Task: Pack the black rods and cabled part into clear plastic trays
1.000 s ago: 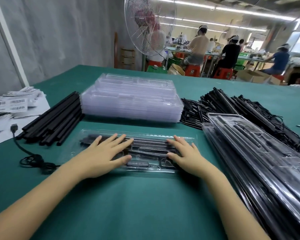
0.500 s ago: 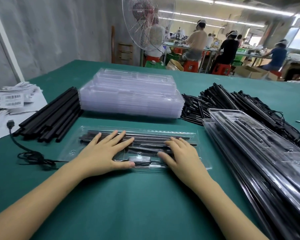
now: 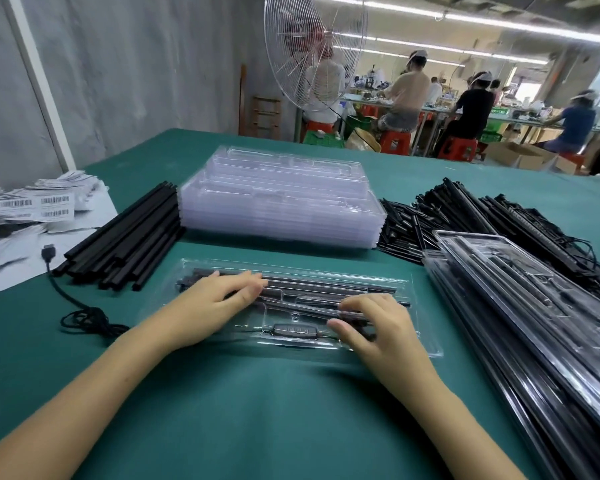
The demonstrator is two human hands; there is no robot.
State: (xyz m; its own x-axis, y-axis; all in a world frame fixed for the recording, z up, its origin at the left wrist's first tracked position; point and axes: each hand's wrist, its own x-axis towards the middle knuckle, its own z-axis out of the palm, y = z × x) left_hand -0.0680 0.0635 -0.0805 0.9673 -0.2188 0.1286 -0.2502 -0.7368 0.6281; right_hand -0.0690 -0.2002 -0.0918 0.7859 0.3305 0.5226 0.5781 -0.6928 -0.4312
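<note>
Lying under left fingers (image 3: 240, 288) and right fingers (image 3: 369, 305), seemingly pressed: clear tray (image 3: 424, 336).

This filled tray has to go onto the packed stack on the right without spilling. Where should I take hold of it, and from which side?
Probably the flat rim at both short ends, one hand from each side. The clear tray lies long across the table with the black rods running lengthwise, so end grips should keep it level.

table (image 3: 257, 410) teal-green | rods (image 3: 125, 244) black | trays (image 3: 281, 199) clear | stools (image 3: 395, 140) orange-red | labels (image 3: 54, 206) white, black barcodes
</note>
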